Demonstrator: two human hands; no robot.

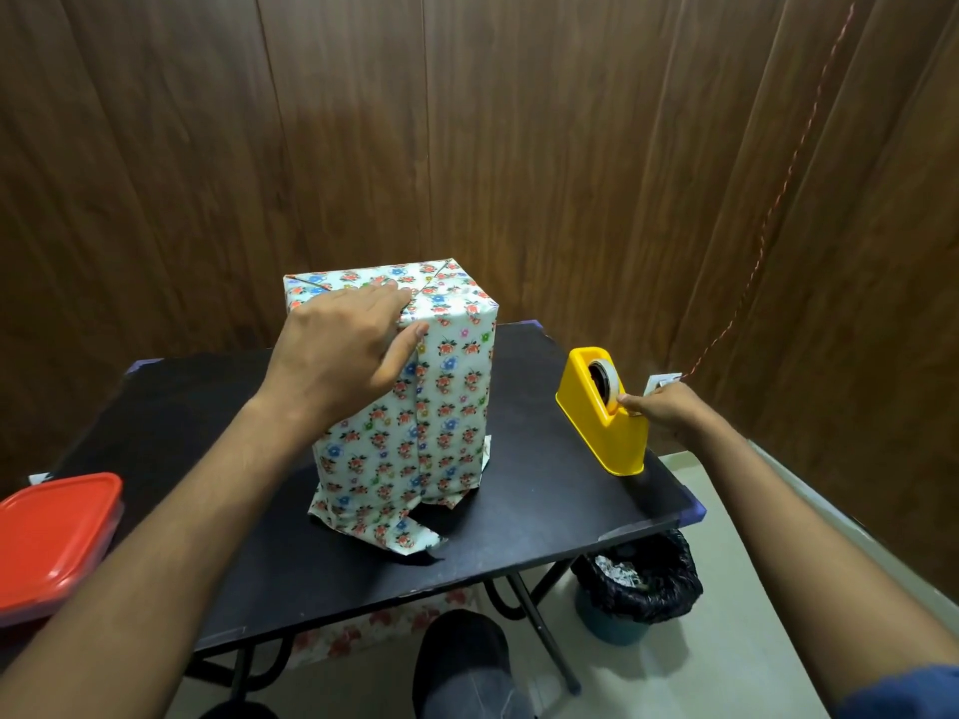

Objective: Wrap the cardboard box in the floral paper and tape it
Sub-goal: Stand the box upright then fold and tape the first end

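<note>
One box [415, 386], upright mid-table, covered in floral paper [456, 365]; cardboard itself not visible. Top end folded over with diagonal creases. Vertical seam runs down the near face. Bottom end unfinished: loose paper flaps splay onto the black table [207, 407] at the base.

Left hand [342, 350] lies flat on the box's top near edge, fingers spread over the top fold, thumb down on the near face beside the seam. Pressing, not clasping anything.

Right hand [669, 409] at the yellow tape dispenser [604, 412], right of the box and apart from it. Thumb and forefinger pinched at the tape roll [607, 384], apparently on the tape end; strip itself too small to confirm.

Red-lidded container [52, 542] at the table's left edge. Bin with black liner [638, 589] on the floor under the right corner. Wood-panel wall [519, 147] behind.
</note>
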